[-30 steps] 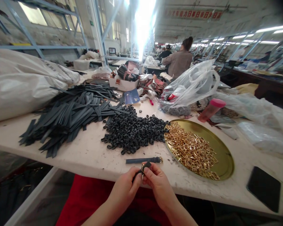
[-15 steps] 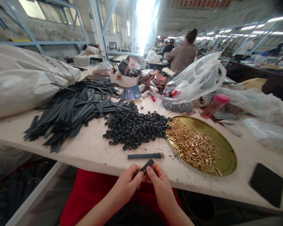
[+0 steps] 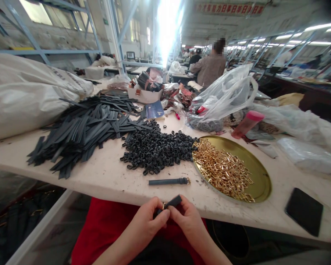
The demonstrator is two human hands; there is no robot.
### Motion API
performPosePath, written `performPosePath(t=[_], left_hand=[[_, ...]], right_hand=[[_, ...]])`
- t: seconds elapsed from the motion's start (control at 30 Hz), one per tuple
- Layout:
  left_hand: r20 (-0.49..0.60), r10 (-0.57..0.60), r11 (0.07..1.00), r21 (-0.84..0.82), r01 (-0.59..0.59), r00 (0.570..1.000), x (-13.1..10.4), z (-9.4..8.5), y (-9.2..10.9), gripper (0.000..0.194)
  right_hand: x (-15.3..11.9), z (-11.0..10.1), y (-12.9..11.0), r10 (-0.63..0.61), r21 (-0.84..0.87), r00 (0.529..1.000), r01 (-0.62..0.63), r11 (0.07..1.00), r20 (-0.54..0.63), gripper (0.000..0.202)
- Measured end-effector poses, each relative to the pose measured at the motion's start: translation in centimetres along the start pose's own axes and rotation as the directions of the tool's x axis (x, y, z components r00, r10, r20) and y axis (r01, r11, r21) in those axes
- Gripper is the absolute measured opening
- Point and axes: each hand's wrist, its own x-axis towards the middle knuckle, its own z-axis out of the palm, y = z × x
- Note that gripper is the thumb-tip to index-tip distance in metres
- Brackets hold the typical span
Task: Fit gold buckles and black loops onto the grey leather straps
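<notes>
Left of the tray (image 3: 260,182), the left hand (image 3: 147,219) and right hand (image 3: 189,219) pinch a dark strap (image 3: 174,201), its end already jutting past a gold buckle (image 3: 163,205), so seemingly threaded.

The pale tabletop (image 3: 105,180) is flecked with small dark scraps. Taking the heap of black loops (image 3: 160,149) as the clock's centre, the pile of dark strips (image 3: 85,125) spreads from nine to ten o'clock, with a white sack (image 3: 22,95) beyond it. The blue booklet (image 3: 154,109) lies at twelve, near a white box (image 3: 145,96). A clear plastic bag (image 3: 226,92) and a pink-lidded container (image 3: 246,125), tilted, sit around two. The round gold tray (image 3: 260,184) at three to four meets the heap's edge; the black slab (image 3: 305,211) lies flat at four. One buckled strap (image 3: 167,182) lies at six.
</notes>
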Motion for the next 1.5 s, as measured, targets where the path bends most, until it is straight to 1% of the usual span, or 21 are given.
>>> performPosePath(t=[0.07, 0.1, 0.17, 0.27, 0.33, 0.4, 0.43, 0.47, 0.5, 0.53, 0.57, 0.6, 0.63, 0.7, 0.77, 0.83, 0.93, 1.07, 1.13, 1.33, 1.5], left_hand=[[0.048, -0.035, 0.999, 0.002, 0.035, 0.998, 0.2, -0.4, 0.1, 0.023], [0.065, -0.065, 0.998, -0.013, 0.066, 0.996, 0.5, -0.6, 0.0, 0.026], [0.091, -0.121, 0.99, -0.06, 0.127, 0.989, 1.3, -0.8, -0.2, 0.029], [0.066, -0.149, 0.983, -0.099, 0.155, 0.987, 2.7, -1.0, -0.6, 0.03], [0.025, -0.136, 0.982, -0.127, 0.138, 0.99, 3.3, -1.2, -0.7, 0.027], [0.026, -0.111, 0.981, -0.155, 0.114, 0.993, 3.7, -1.4, -0.7, 0.029], [0.051, -0.097, 0.983, -0.151, 0.104, 0.994, 3.9, -1.5, -0.7, 0.032], [0.078, -0.088, 0.986, -0.132, 0.098, 0.993, 4.0, -1.6, -0.7, 0.033], [0.093, -0.084, 0.991, -0.101, 0.093, 0.992, 4.2, -1.6, -0.8, 0.03], [0.091, -0.086, 0.994, -0.065, 0.092, 0.992, 4.5, -1.6, -0.8, 0.026], [0.074, -0.091, 0.995, -0.037, 0.094, 0.993, 4.8, -1.5, -0.8, 0.023], [0.046, -0.096, 0.995, -0.022, 0.097, 0.994, 5.1, -1.4, -0.8, 0.023], [0.017, -0.101, 0.995, -0.017, 0.102, 0.995, 5.4, -1.3, -0.8, 0.023], [-0.003, -0.109, 0.994, -0.014, 0.109, 0.994, 5.8, -1.1, -0.8, 0.024], [-0.004, -0.114, 0.993, -0.009, 0.114, 0.993, 6.1, -1.1, -0.9, 0.024], [-0.015, -0.113, 0.993, 0.009, 0.114, 0.993, 6.1, -1.1, -1.0, 0.024], [-0.024, -0.093, 0.995, 0.039, 0.094, 0.995, 6.1, -1.1, -1.2, 0.025], [-0.026, -0.049, 0.997, 0.066, 0.05, 0.998, 5.8, -0.9, -1.0, 0.025], [-0.044, -0.031, 0.997, 0.073, 0.034, 0.999, 5.5, -0.9, -0.9, 0.024], [-0.1, -0.015, 0.998, 0.054, 0.021, 0.995, 4.5, -1.0, -1.1, 0.025], [-0.134, -0.013, 0.999, 0.036, 0.018, 0.991, 4.0, -1.0, -1.7, 0.026]], right_hand=[[0.3, 0.0, -0.2, 0.068, 0.125, 0.994, -0.078, 0.989, 0.082, 0.026], [0.5, 0.1, -0.3, 0.074, 0.153, 0.993, -0.089, 0.984, 0.096, 0.027], [0.8, 0.3, -0.2, 0.046, 0.139, 0.995, -0.059, 0.988, 0.092, 0.026], [1.2, 0.2, 0.0, -0.076, -0.033, 0.993, 0.079, 0.996, 0.088, 0.021], [1.5, -0.3, -0.3, -0.134, -0.168, 0.982, 0.155, 0.973, 0.135, 0.017], [2.5, -1.3, -0.9, -0.119, -0.238, 0.964, 0.176, 0.955, 0.237, 0.013], [3.3, -1.9, -1.3, -0.104, -0.263, 0.958, 0.177, 0.948, 0.269, 0.01], [4.4, -2.6, -1.7, -0.1, -0.31, 0.96, 0.182, 0.933, 0.262, 0.01], [5.8, -3.3, -2.2, -0.109, -0.394, 0.969, 0.191, 0.899, 0.221, 0.011], [7.3, -3.9, -2.6, -0.157, -0.509, 0.982, 0.187, 0.841, 0.101, 0.014], [9.0, -4.4, -2.9, -0.218, -0.665, 0.976, 0.153, 0.731, -0.015, 0.019], [10.7, -4.8, -3.1, -0.267, -0.814, 0.958, 0.074, 0.576, -0.102, 0.021], [12.3, -5.1, -3.2, -0.281, -0.852, 0.95, 0.031, 0.522, -0.138, 0.021], [14.7, -5.3, -3.2, -0.292, -0.899, 0.942, -0.022, 0.437, -0.165, 0.018], [16.0, -5.3, -2.9, -0.285, -0.918, 0.945, -0.034, 0.394, -0.158, 0.014], [16.2, -5.4, -2.3, -0.278, -0.936, 0.95, -0.036, 0.351, -0.141, 0.013], [15.5, -5.8, -1.7, -0.268, -0.951, 0.957, -0.02, 0.31, -0.107, 0.013], [14.1, -6.3, -1.9, -0.29, -0.956, 0.953, 0.004, 0.294, -0.085, 0.022], [13.2, -6.2, -2.3, -0.297, -0.956, 0.953, 0.036, 0.292, -0.055, 0.023], [10.9, -4.7, -2.8, -0.227, -0.924, 0.964, 0.21, 0.319, 0.141, 0.013], [10.8, -3.4, -2.2, -0.183, -0.894, 0.968, 0.229, 0.385, 0.17, 0.007]])
